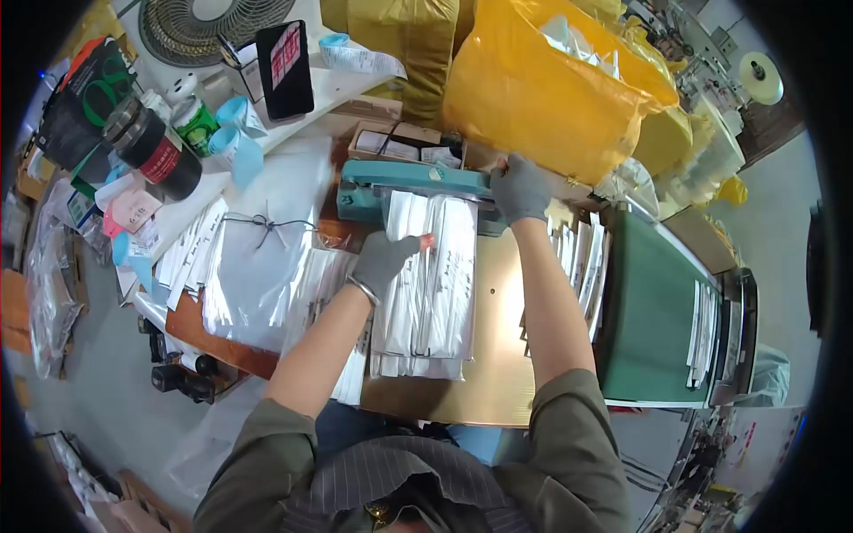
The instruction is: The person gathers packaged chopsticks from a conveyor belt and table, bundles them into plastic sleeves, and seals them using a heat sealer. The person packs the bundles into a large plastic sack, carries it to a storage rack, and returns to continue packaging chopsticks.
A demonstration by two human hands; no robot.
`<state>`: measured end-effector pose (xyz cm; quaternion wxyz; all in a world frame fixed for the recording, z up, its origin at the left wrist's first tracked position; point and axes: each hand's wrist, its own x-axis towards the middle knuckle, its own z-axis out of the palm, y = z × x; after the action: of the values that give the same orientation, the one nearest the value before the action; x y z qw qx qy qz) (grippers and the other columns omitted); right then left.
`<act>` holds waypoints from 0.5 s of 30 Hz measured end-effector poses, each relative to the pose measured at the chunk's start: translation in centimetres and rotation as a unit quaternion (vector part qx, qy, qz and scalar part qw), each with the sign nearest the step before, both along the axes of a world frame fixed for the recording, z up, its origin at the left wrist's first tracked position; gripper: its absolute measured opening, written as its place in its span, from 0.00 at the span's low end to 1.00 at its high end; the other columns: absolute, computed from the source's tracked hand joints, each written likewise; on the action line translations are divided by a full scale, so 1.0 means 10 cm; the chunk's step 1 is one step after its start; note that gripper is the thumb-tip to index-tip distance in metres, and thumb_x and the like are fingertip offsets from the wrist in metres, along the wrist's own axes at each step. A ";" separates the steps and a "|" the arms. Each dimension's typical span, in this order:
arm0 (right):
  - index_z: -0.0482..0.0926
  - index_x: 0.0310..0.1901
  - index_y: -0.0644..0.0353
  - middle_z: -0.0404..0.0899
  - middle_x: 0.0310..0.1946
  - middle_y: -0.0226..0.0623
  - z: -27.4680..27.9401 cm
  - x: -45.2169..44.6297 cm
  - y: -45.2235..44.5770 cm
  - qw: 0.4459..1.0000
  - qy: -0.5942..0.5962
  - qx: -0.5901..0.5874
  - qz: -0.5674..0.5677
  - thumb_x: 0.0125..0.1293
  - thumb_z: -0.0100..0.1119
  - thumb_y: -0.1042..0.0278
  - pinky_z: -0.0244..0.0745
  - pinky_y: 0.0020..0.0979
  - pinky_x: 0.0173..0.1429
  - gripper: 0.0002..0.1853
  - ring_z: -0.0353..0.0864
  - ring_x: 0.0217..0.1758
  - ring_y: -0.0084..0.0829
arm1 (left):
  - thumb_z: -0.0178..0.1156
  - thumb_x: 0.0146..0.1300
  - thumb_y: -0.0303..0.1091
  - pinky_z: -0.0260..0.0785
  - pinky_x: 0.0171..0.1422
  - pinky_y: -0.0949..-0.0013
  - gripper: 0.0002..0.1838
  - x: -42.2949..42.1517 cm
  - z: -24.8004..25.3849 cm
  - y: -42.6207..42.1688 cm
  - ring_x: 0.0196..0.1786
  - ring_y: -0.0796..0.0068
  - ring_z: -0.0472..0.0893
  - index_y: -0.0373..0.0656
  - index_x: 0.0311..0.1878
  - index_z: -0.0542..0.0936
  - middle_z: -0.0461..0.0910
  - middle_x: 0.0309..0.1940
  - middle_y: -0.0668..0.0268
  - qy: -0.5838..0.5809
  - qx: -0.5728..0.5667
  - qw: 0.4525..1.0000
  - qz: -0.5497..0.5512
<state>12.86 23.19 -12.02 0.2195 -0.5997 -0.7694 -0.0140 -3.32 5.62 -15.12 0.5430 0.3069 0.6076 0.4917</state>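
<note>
A teal bar sealer [364,185] lies across the back of the table. My right hand [522,188], in a grey glove with bare fingertips, is closed on the right end of its upper arm. Below it lies a plastic bag of white paper strips [453,284], its top edge at the sealer's front. My left hand [387,263], also gloved, rests on the left part of this bag, thumb stretched to the right and the other fingers hardly visible. Whether the bag's edge is between the sealer's bars is hidden.
Clear plastic bags [258,280] tied with dark string and more strips lie at left. Loose strips [577,266] and a green surface [649,311] are at right. A yellow bag [542,98], a phone [285,71] and a dark bottle [153,147] stand behind.
</note>
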 end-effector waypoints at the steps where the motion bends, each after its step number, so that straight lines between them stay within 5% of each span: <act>1: 0.78 0.29 0.54 0.80 0.30 0.42 0.02 -0.02 0.03 1.000 -0.002 0.001 -0.008 0.57 0.51 0.57 0.74 0.43 0.39 0.12 0.80 0.36 0.44 | 0.69 0.48 0.44 0.66 0.46 0.74 0.22 0.02 0.09 -0.01 0.36 0.78 0.77 0.34 0.40 0.82 0.81 0.32 0.64 0.018 0.033 0.999 0.006; 3: 0.78 0.28 0.54 0.80 0.30 0.41 -0.04 -0.02 0.07 1.000 0.001 0.000 -0.011 0.57 0.52 0.57 0.74 0.43 0.39 0.11 0.80 0.36 0.43 | 0.68 0.50 0.45 0.67 0.46 0.72 0.24 0.12 0.05 -0.14 0.37 0.75 0.78 0.34 0.43 0.80 0.81 0.33 0.61 0.079 0.029 0.996 0.032; 5: 0.78 0.27 0.54 0.80 0.29 0.41 -0.04 -0.01 0.08 1.000 0.009 0.004 -0.016 0.56 0.52 0.57 0.74 0.43 0.39 0.11 0.80 0.36 0.43 | 0.67 0.51 0.47 0.68 0.50 0.62 0.31 0.15 -0.25 -0.28 0.43 0.59 0.78 0.30 0.49 0.74 0.79 0.40 0.49 0.346 0.131 0.918 0.141; 6: 0.78 0.30 0.54 0.79 0.33 0.42 -0.01 -0.01 0.05 1.000 0.019 -0.007 -0.007 0.57 0.53 0.56 0.74 0.43 0.40 0.11 0.79 0.37 0.43 | 0.64 0.53 0.50 0.67 0.52 0.57 0.36 0.15 -0.31 -0.35 0.46 0.48 0.76 0.27 0.53 0.68 0.76 0.42 0.44 0.321 0.121 0.932 0.116; 11: 0.76 0.47 0.55 0.76 0.48 0.48 -0.08 0.08 -0.18 0.995 0.087 -0.052 -0.018 0.56 0.55 0.47 0.73 0.43 0.46 0.23 0.78 0.46 0.45 | 0.58 0.57 0.56 0.66 0.51 0.54 0.36 0.24 -0.22 -0.51 0.45 0.42 0.75 0.25 0.48 0.69 0.76 0.38 0.39 0.389 0.106 0.908 0.111; 13: 0.67 0.59 0.62 0.69 0.58 0.54 -0.44 0.14 -0.46 0.946 0.322 0.002 -0.026 0.50 0.62 0.42 0.71 0.42 0.53 0.39 0.75 0.54 0.47 | 0.57 0.59 0.55 0.66 0.49 0.54 0.32 0.22 -0.32 -0.59 0.45 0.43 0.76 0.28 0.44 0.71 0.76 0.39 0.39 0.407 0.077 0.909 0.039; 15: 0.63 0.61 0.69 0.70 0.56 0.58 -0.84 0.23 -1.30 0.984 0.176 0.016 0.009 0.45 0.69 0.42 0.69 0.40 0.57 0.48 0.74 0.55 0.49 | 0.56 0.59 0.55 0.67 0.49 0.54 0.30 0.37 -0.17 -0.81 0.44 0.42 0.76 0.29 0.41 0.72 0.76 0.37 0.38 0.392 0.052 0.917 0.051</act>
<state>15.17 10.16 -20.45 0.3617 -0.5824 -0.7235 0.0813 0.42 -2.46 -16.80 0.2193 0.4716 0.7599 0.3898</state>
